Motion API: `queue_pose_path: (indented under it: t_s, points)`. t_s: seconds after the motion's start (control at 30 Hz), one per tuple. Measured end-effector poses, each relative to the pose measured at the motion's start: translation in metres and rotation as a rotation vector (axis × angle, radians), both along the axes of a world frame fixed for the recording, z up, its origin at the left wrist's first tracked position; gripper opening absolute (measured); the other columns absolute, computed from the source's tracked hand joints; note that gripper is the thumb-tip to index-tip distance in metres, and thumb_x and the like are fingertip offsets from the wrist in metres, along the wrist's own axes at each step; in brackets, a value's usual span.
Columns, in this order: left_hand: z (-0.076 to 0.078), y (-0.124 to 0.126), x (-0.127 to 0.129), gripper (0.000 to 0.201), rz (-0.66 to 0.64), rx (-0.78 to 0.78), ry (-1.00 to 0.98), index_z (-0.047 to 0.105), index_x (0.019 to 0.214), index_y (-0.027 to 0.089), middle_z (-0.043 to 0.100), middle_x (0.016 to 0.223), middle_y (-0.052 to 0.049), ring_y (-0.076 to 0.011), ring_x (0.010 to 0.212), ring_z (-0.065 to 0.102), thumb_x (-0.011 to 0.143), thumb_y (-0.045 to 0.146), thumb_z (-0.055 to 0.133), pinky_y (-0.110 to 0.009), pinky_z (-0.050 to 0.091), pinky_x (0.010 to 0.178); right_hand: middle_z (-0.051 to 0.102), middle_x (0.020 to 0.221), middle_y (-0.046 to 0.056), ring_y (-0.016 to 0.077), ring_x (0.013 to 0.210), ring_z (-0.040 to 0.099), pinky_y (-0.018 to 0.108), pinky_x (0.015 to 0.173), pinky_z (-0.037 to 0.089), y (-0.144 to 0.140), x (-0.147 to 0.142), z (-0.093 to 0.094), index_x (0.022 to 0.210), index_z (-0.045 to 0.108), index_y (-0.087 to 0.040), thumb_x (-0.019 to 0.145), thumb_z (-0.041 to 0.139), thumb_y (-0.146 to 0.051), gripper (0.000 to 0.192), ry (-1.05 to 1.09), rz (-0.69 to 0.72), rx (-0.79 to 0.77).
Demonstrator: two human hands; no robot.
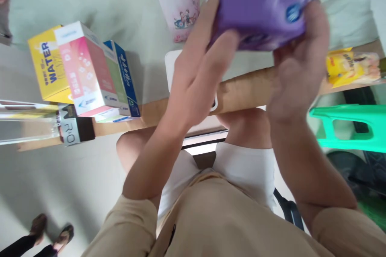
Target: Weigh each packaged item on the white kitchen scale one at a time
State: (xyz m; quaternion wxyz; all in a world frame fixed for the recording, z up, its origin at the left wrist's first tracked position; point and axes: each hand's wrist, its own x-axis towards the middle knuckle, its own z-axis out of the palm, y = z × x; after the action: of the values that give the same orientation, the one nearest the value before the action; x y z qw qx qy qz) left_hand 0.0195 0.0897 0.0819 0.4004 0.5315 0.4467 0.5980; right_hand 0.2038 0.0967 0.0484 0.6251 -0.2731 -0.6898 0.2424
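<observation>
A purple box (pixel 256 0) with a round blue mark is held up between my two hands, over the near part of the table. My left hand (pixel 197 72) grips its left side, thumb along the near edge. Around its right near corner closes my right hand (pixel 300 60), slightly blurred, some fingers hidden beneath. Just left of the purple box stands a pale pink carton (pixel 179 8) with small cartoon figures. Under my left hand lies a white flat object (pixel 173 66), mostly covered.
At the left stand a yellow box (pixel 48 68) marked WATER, a pink-and-white box (pixel 81 72) and a blue-green box (pixel 123 76). A yellow snack packet (pixel 351 66) lies on the wooden table edge (pixel 247 88) at right. A green plastic stool (pixel 352 126) is beside the table. Another person's feet (pixel 51 235) show lower left.
</observation>
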Motion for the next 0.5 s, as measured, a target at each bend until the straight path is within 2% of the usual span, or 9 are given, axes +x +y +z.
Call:
queue_pose_path:
  t_s: [0.1, 0.17, 0.23, 0.33, 0.5]
  points:
    - [-0.010, -0.039, -0.035, 0.077, 0.016, -0.003, 0.021, 0.048, 0.163, 0.037, 0.061, 0.163, -0.001, -0.0345, 0.176, 0.020, 0.100, 0.082, 0.046, -0.058, 0.022, 0.147, 0.044, 0.175, 0.000, 0.0274, 0.168, 0.041, 0.055, 0.142, 0.038, -0.041, -0.028, -0.003, 0.168, 0.041, -0.036, 0.105, 0.051, -0.051, 0.065, -0.101, 0.016, -0.180]
    - [-0.020, -0.064, -0.060, 0.073, 0.020, -0.013, 0.033, 0.052, 0.161, 0.037, 0.061, 0.163, -0.001, -0.0334, 0.172, 0.031, 0.101, 0.080, 0.048, -0.055, 0.033, 0.144, 0.044, 0.176, 0.002, 0.0277, 0.167, 0.042, 0.058, 0.142, 0.037, -0.055, -0.042, -0.011, 0.170, 0.037, -0.036, 0.106, 0.049, -0.053, 0.068, -0.183, 0.004, -0.280]
    - [-0.028, -0.081, -0.081, 0.069, 0.008, -0.025, 0.025, 0.058, 0.157, 0.036, 0.060, 0.165, -0.002, -0.0332, 0.167, 0.043, 0.102, 0.078, 0.049, -0.052, 0.044, 0.138, 0.047, 0.174, 0.004, 0.0263, 0.165, 0.046, 0.057, 0.140, 0.040, -0.061, -0.052, -0.019, 0.170, 0.036, -0.035, 0.106, 0.047, -0.055, 0.068, -0.253, -0.026, -0.306]
    - [-0.039, -0.085, -0.099, 0.069, -0.009, -0.056, 0.007, 0.062, 0.153, 0.033, 0.058, 0.167, -0.003, -0.0323, 0.162, 0.050, 0.102, 0.077, 0.051, -0.048, 0.047, 0.135, 0.049, 0.173, 0.005, 0.0249, 0.163, 0.049, 0.054, 0.137, 0.044, -0.059, -0.062, -0.026, 0.171, 0.035, -0.034, 0.106, 0.046, -0.054, 0.068, -0.360, -0.048, -0.298]
    - [-0.059, -0.067, -0.107, 0.068, 0.025, -0.056, 0.062, 0.063, 0.151, 0.029, 0.061, 0.164, -0.008, -0.0301, 0.158, 0.055, 0.104, 0.076, 0.045, -0.045, 0.046, 0.133, 0.049, 0.173, 0.006, 0.0258, 0.163, 0.049, 0.051, 0.137, 0.046, -0.047, -0.065, -0.035, 0.170, 0.036, -0.032, 0.105, 0.048, -0.054, 0.070, -0.410, -0.067, -0.330]
